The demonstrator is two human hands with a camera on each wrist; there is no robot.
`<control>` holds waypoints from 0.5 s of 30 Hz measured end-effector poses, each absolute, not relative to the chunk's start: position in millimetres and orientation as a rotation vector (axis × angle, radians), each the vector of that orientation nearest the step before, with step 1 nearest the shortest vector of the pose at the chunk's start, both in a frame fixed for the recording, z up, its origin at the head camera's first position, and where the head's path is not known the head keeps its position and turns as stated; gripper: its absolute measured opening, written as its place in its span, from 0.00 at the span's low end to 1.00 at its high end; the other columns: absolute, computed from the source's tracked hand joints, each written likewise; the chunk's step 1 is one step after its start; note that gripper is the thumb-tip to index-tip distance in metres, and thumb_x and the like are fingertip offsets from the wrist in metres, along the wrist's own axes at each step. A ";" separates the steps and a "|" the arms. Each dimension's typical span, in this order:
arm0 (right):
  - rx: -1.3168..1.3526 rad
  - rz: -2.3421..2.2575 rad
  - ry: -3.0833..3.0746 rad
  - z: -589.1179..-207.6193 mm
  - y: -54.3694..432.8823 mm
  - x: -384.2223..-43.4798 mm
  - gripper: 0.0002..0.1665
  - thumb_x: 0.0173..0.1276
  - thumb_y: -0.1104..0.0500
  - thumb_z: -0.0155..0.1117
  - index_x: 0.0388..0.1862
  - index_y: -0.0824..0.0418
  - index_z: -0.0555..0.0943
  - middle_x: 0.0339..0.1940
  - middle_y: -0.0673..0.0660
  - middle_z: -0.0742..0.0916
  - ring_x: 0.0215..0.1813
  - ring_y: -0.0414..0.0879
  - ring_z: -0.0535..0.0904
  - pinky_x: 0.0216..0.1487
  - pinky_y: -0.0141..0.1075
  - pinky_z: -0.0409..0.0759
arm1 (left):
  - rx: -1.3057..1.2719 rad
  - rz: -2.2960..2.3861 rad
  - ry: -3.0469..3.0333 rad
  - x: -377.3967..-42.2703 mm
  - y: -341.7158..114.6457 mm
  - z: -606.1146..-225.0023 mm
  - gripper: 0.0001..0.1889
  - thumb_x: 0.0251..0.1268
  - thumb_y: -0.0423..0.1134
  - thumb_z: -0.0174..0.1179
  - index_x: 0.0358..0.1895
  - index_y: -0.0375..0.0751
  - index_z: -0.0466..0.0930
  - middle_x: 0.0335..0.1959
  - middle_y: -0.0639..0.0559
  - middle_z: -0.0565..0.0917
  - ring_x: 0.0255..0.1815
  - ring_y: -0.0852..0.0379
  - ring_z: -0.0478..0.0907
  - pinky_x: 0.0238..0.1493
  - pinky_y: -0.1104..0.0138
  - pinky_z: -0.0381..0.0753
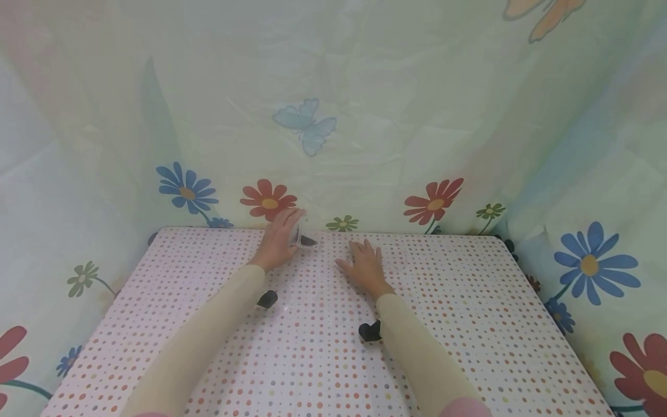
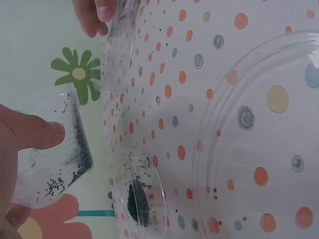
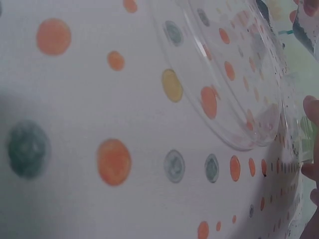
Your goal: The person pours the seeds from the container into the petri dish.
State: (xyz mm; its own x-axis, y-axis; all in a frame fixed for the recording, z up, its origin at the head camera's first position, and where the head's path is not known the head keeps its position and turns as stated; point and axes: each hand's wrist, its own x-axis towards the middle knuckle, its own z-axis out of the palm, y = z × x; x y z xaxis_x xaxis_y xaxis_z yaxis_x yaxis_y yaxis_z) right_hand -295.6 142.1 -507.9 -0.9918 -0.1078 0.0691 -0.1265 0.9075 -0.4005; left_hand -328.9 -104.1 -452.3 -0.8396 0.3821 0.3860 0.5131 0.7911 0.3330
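Observation:
My left hand (image 1: 280,238) grips a clear plastic cup (image 2: 55,149) at the back of the table, thumb along its side. Dark granules lie inside the tilted cup and cling to its wall. Beside it is a small clear dish (image 2: 158,184) with a heap of dark granules (image 2: 137,203) and scattered grains. My right hand (image 1: 366,269) reaches to the back with its fingers relaxed and spread. Its fingertips (image 2: 105,11) are at the rim of another clear dish (image 2: 119,47); whether they touch it I cannot tell.
A large clear round dish (image 2: 202,154) lies on the dotted tabletop (image 1: 323,359), in front of the smaller dishes. A few loose dark grains are near its rim. A flowered curtain (image 1: 365,116) hangs behind the table and along both sides.

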 end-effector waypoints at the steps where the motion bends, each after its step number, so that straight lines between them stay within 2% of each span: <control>1: 0.180 0.649 -3.025 -508.1 141.9 -295.7 0.43 0.70 0.35 0.52 0.74 0.60 0.62 0.74 0.62 0.68 0.80 0.60 0.50 0.78 0.60 0.40 | -0.687 -0.626 -2.683 -329.1 -103.9 -452.6 0.48 0.47 0.30 0.72 0.74 0.52 0.56 0.72 0.52 0.62 0.75 0.51 0.56 0.70 0.47 0.65; 15: 0.133 0.656 -3.059 -507.9 140.9 -296.4 0.45 0.69 0.34 0.52 0.74 0.60 0.62 0.75 0.62 0.68 0.80 0.60 0.48 0.78 0.60 0.38 | -0.708 -0.620 -2.652 -333.9 -101.1 -456.8 0.49 0.46 0.29 0.72 0.74 0.53 0.56 0.72 0.51 0.63 0.75 0.50 0.57 0.72 0.47 0.64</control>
State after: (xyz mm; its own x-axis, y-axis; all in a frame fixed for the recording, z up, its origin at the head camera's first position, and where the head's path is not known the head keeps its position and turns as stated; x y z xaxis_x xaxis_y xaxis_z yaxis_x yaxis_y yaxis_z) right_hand -296.4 140.9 -507.9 -0.9963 -0.0811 0.0279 -0.0854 0.9087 -0.4086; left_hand -333.9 -101.1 -456.8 -0.8238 0.3906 0.4107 0.5322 0.7824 0.3233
